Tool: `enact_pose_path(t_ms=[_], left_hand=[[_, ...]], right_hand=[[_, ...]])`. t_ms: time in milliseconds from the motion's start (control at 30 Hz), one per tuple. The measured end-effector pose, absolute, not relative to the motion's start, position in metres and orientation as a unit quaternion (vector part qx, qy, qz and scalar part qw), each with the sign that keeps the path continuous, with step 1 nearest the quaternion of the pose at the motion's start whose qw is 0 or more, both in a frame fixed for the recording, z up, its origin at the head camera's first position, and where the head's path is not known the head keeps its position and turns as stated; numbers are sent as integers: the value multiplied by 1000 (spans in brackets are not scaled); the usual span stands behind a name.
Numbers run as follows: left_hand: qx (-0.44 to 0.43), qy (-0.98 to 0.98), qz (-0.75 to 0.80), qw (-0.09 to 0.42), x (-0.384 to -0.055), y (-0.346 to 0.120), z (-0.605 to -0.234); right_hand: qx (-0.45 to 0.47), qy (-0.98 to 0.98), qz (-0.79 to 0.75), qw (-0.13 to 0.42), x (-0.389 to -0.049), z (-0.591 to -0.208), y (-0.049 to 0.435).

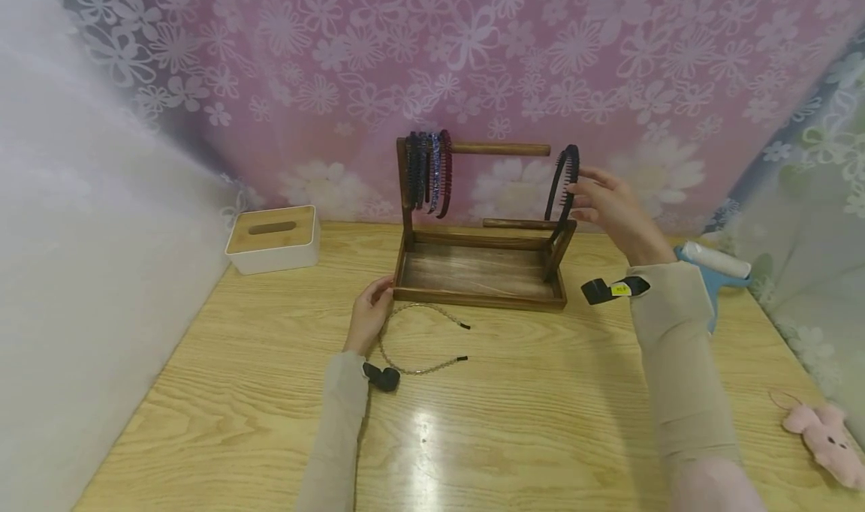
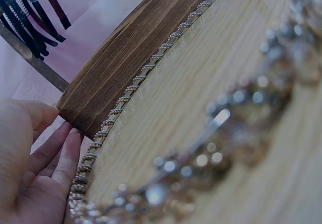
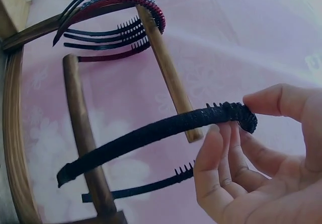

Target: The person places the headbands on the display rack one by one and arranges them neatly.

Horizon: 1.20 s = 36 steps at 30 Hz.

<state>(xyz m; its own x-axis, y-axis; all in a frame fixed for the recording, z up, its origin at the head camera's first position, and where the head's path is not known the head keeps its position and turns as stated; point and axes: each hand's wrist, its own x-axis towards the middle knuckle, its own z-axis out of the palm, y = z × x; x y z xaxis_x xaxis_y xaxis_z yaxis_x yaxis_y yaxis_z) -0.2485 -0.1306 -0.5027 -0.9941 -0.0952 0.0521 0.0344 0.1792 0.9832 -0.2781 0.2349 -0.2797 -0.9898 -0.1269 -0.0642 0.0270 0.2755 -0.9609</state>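
Note:
My right hand pinches a black toothed headband by its arched top, at the right of a dark wooden headband rack. Its two arms reach down by the lower bar, and its top is close to the free end of the upper bar. Whether it touches either bar, I cannot tell. With thumb and fingers, my left hand grips the front left corner of the rack's tray. Just right of that hand, a beaded headband lies on the table, its ends pointing right.
Several dark, blue and red headbands hang at the upper bar's left end. A white tissue box with a wooden lid stands at the left. To the right are a blue-handled lint roller and a pink plush toy.

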Motion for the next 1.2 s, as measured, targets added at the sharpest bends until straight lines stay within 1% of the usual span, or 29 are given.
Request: enact_pose_path(t_ms=[200,400,633,700,900,933,1200], left_hand=[[21,-765,-642,54,-250,-129,-503],[19,-765,-641,52,-249,-129,-504],[25,-762,-646,43,-247,-131,-504],[23,-761,-647,36,-242,-132,-494],[25,-763,-645,41,-244,-133,-497],[26,-763,-645,44,-247,-133,-502],[21,-761,-647,44,-249,-132,-503]], right_hand=[[-32,760,-646,63,-292,-271,223],[-18,754,-654,59,-303,-278,203],[-28,771,-631,75,-313,-288,166],[-38,764,-639,83,-316,-289,155],[-51,752,-651,92,-323,-289,124],[-50,751,-652,92,-323,-289,120],[-51,725,-680,100,-330,-289,102]])
